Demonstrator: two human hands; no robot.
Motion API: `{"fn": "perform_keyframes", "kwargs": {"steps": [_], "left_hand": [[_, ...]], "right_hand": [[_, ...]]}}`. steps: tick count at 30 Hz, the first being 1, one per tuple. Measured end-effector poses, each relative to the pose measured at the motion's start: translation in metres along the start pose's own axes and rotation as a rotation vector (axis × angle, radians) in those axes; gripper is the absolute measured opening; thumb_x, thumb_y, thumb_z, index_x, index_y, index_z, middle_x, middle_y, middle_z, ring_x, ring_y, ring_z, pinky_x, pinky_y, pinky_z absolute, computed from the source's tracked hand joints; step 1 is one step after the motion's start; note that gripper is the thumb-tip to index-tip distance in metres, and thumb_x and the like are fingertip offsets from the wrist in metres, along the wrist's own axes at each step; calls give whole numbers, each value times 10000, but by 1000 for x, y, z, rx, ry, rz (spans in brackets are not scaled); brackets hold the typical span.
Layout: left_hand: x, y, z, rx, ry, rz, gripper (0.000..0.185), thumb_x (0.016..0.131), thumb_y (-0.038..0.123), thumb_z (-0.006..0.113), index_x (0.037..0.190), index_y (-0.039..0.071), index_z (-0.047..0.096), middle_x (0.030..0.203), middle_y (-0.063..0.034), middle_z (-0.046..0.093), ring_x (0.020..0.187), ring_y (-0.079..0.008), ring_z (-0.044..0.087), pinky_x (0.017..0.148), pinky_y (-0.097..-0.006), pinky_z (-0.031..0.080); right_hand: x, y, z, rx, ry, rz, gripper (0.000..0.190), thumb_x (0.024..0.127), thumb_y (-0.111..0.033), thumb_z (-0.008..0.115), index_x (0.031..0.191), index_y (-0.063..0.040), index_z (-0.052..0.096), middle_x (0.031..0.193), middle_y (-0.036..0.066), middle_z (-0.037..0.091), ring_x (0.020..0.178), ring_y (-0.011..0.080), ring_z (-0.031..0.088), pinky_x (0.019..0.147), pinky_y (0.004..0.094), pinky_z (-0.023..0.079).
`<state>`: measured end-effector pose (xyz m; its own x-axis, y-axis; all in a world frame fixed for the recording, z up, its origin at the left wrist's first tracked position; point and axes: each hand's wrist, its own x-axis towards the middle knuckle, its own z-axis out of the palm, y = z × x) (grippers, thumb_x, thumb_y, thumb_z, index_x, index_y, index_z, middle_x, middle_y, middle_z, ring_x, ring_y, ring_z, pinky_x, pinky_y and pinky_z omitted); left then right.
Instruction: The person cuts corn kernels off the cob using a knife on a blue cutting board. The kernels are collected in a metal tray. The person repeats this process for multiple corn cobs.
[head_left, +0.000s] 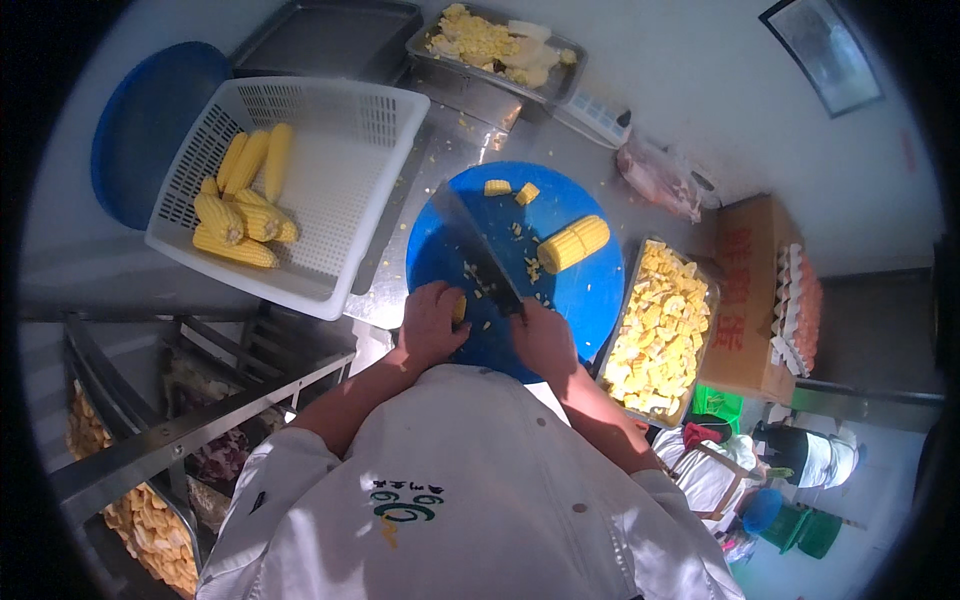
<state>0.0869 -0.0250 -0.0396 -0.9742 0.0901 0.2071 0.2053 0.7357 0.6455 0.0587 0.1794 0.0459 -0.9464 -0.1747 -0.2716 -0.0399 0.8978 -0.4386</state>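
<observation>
My left hand (434, 322) grips a piece of corn cob (459, 309) at the near left of a round blue cutting board (577, 307). My right hand (545, 337) is closed round the handle of a cleaver (476, 251), whose wide blade points away to the upper left above the board. Cut cobs (574, 244) lie side by side on the board's right half. Two short corn pieces (512, 190) rest near its far edge, with loose kernels scattered about. A metal tray of cut corn chunks (660, 330) stands right of the board.
To the left stands a white perforated basket (322, 187) with several whole cobs. Behind are a tray of food scraps (495, 49) and a bagged piece of meat (660, 176). A cardboard box (742, 300) and egg trays (796, 311) stand right. A metal rack (202, 420) is at lower left; people are at lower right.
</observation>
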Motion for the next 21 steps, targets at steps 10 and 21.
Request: {"fn": "perform_keyframes", "kwargs": {"steps": [10,21], "left_hand": [[72,32,16,203,-359,129,541,751,15,673,1275,116,579,1257,-213,531,1098,-417,566,928,-470,505],[258,21,54,144,-97,-163,367,852,231,639,1200,115,650,1232,-208,567,1145,-415,557,976,-495,477]], "right_hand": [[-65,82,-18,467,315,157,187,919,-148,634,1050,-15,635,849,225,695,825,415,698,692,434,533],[-121,114,-2,583,383,433,175,936,-176,602,1037,-42,648,832,172,684,790,331,691,738,387,530]]}}
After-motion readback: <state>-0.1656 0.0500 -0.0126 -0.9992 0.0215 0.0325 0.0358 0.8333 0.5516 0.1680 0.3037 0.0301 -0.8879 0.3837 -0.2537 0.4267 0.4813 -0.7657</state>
